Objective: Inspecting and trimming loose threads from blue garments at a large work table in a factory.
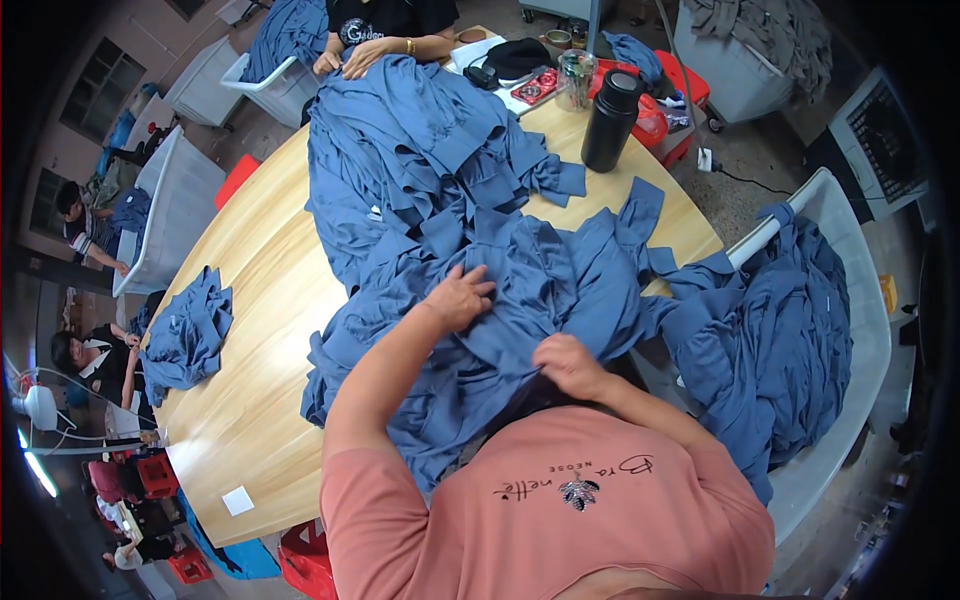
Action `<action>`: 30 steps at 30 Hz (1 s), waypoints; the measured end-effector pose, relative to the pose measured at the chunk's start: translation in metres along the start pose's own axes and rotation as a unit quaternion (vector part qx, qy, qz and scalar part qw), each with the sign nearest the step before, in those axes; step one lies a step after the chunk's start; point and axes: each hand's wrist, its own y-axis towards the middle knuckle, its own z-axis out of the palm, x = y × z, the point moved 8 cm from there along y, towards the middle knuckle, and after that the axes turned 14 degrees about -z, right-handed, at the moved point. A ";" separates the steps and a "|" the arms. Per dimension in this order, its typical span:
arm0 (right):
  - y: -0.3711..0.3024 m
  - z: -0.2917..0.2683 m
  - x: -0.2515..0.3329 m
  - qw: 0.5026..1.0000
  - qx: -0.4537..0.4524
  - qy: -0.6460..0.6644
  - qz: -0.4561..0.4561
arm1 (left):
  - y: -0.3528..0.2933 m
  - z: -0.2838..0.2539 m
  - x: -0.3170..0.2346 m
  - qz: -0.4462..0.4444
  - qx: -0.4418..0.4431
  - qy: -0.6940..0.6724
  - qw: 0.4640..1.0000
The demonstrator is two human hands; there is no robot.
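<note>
A big heap of blue cloth pieces (480,250) covers the middle of a round wooden table (260,300). My left hand (460,298) lies flat on the heap, fingers spread, pressing on the blue cloth. My right hand (568,365) is closed on a fold of the blue cloth close to my chest. More blue cloth (770,320) spills over the table's right edge into a white bin (860,300).
A small separate pile of blue cloth (188,335) lies at the table's left. Across the table another person's hands (350,58) rest on the heap. A black flask (610,120), a glass jar (575,80) and small items stand at the far right. White bins (170,210) stand to the left.
</note>
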 end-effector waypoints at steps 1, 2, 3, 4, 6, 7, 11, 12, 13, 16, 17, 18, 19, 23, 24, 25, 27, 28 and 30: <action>-0.012 -0.016 -0.012 0.995 -0.068 0.048 0.063 | 0.004 0.009 0.012 -0.057 0.040 -0.073 0.995; -0.027 -0.030 -0.028 0.973 -0.134 0.114 0.149 | 0.006 0.017 0.026 -0.118 0.083 -0.132 0.981; -0.039 -0.045 -0.037 0.944 -0.217 0.158 0.192 | 0.009 0.000 0.045 -0.187 -0.019 -0.255 0.948; -0.053 -0.053 -0.051 0.895 -0.291 0.197 0.273 | 0.014 -0.012 0.048 -0.168 -0.057 -0.265 0.948; -0.059 -0.061 -0.063 0.805 -0.385 0.339 0.297 | 0.012 -0.033 0.086 -0.360 -0.131 -0.408 0.829; -0.054 -0.063 -0.064 0.804 -0.388 0.340 0.295 | 0.019 -0.052 0.088 -0.369 -0.130 -0.407 0.826; -0.008 -0.033 -0.049 0.906 -0.214 0.275 0.239 | 0.015 -0.187 0.087 -0.325 -0.368 -0.447 0.748; -0.001 -0.014 -0.044 0.919 -0.152 0.259 0.256 | 0.012 -0.220 0.080 -0.311 -0.393 -0.420 0.757; 0.009 0.009 -0.045 0.916 -0.137 0.244 0.286 | 0.007 -0.253 0.071 -0.288 -0.432 -0.387 0.762; 0.045 0.055 -0.027 0.924 -0.076 0.289 0.238 | -0.016 -0.327 0.047 -0.223 -0.516 -0.362 0.743; 0.060 0.065 -0.023 0.923 -0.076 0.300 0.226 | -0.030 -0.345 0.037 -0.191 -0.560 -0.370 0.717; 0.073 0.069 -0.022 0.904 -0.115 0.337 0.235 | -0.033 -0.354 0.032 -0.208 -0.542 -0.367 0.727; 0.091 0.076 -0.012 0.913 -0.097 0.342 0.200 | -0.044 -0.367 0.025 -0.174 -0.574 -0.374 0.707; 0.130 0.071 0.002 0.872 -0.153 0.425 0.188 | -0.083 -0.395 0.010 -0.093 -0.660 -0.361 0.652; 0.132 0.063 0.002 0.857 -0.174 0.446 0.192 | -0.095 -0.397 0.016 -0.102 -0.672 -0.353 0.643; 0.129 0.051 0.002 0.839 -0.199 0.467 0.194 | -0.111 -0.401 0.022 -0.100 -0.692 -0.326 0.636; 0.118 0.016 0.000 0.798 -0.255 0.511 0.191 | -0.155 -0.402 0.037 -0.106 -0.715 -0.292 0.626; 0.111 -0.006 0.001 0.780 -0.279 0.529 0.185 | -0.185 -0.405 0.043 -0.111 -0.713 -0.235 0.651; 0.099 -0.056 0.011 0.748 -0.319 0.556 0.171 | -0.225 -0.409 0.040 -0.120 -0.713 -0.124 0.680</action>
